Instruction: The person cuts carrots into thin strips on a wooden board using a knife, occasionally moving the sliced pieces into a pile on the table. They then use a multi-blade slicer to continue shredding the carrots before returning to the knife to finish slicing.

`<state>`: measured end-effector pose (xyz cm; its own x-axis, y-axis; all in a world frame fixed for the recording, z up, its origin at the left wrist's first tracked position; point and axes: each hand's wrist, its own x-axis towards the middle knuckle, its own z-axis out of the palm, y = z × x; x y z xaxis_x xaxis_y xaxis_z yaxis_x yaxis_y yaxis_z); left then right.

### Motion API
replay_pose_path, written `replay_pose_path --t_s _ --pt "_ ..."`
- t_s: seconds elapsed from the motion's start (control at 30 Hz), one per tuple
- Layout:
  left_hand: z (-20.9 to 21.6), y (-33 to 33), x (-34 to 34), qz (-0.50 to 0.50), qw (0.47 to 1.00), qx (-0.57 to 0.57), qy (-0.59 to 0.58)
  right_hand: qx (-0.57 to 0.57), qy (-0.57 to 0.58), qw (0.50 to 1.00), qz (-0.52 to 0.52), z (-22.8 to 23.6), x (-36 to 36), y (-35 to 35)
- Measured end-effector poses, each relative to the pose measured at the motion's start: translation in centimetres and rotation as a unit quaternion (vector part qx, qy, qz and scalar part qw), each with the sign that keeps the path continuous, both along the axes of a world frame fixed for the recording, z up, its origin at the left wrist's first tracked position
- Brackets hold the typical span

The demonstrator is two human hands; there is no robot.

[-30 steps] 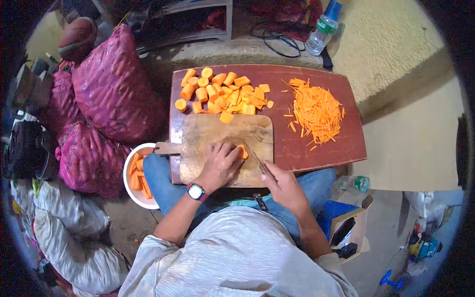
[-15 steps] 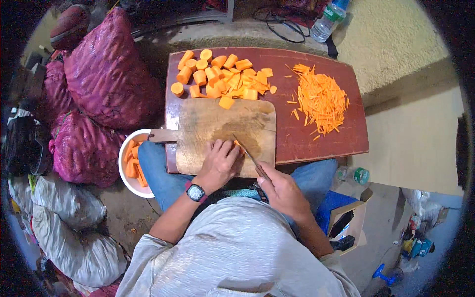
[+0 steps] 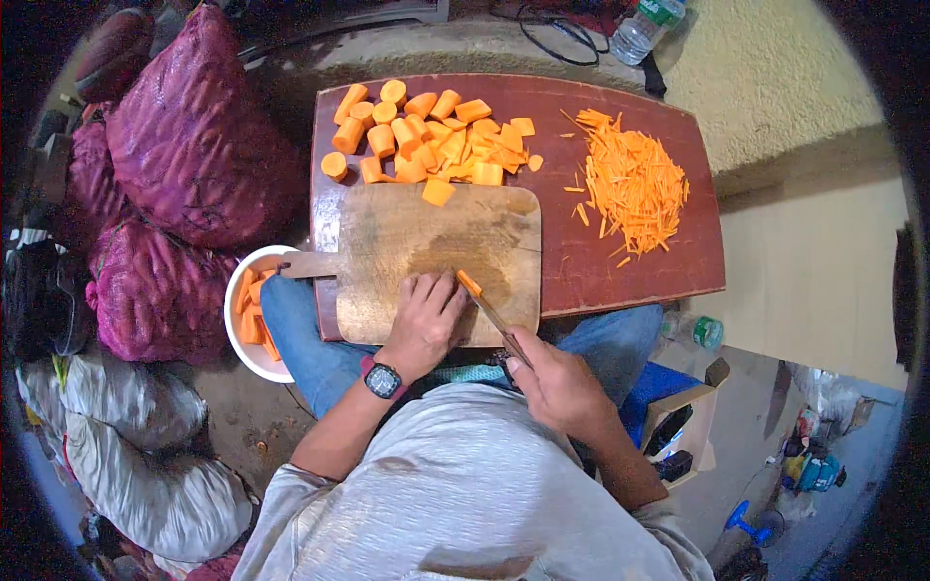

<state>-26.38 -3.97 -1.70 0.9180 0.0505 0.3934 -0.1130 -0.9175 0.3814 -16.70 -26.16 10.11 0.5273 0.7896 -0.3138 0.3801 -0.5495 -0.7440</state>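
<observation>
On the wooden cutting board (image 3: 387,228), my left hand (image 3: 424,315) presses down with its fingers curled and close together. Whatever lies under those fingers is hidden. My right hand (image 3: 562,381) grips a knife (image 3: 495,320) by its handle, the blade slanting toward my left fingertips. A small carrot piece (image 3: 469,283) rests against the blade near its tip, just right of the left fingers. Beyond the board sit thick chunks of carrot (image 3: 382,141) and thin carrot slices (image 3: 463,153). A heap of carrot shreds (image 3: 635,189) lies on the right part of the red tabletop (image 3: 581,281).
Left of my knee stands a white bowl (image 3: 235,315) with carrot pieces. Full purple mesh sacks (image 3: 199,136) and white sacks (image 3: 155,479) crowd the left side. A plastic bottle (image 3: 644,34) stands at the back right; an open box (image 3: 683,436) sits by my right side.
The knife blade has tilted slightly, and more of the carrot piece shows against it. My left hand stays in nearly the same place. The whole view has shifted a little.
</observation>
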Motion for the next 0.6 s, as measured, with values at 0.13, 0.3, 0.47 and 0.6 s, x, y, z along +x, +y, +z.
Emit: replay_pose_path --t_s 0.13,0.3,0.47,0.6 --pt "0.0 0.0 0.2 0.004 1.000 -0.005 0.012 -0.061 0.003 0.998 -0.002 -0.2 0.8 2.5" --pt "0.2 -0.2 0.3 0.025 1.000 -0.005 0.013 0.030 -0.056 0.997 0.036 -2.0 1.8 3.2" --pt "0.2 -0.2 0.2 0.046 0.999 -0.015 0.023 -0.031 0.012 0.999 0.008 0.6 1.1 1.9" --pt "0.6 -0.1 0.4 0.043 0.999 -0.025 0.008 0.027 0.011 1.000 -0.006 -0.9 0.9 1.9"
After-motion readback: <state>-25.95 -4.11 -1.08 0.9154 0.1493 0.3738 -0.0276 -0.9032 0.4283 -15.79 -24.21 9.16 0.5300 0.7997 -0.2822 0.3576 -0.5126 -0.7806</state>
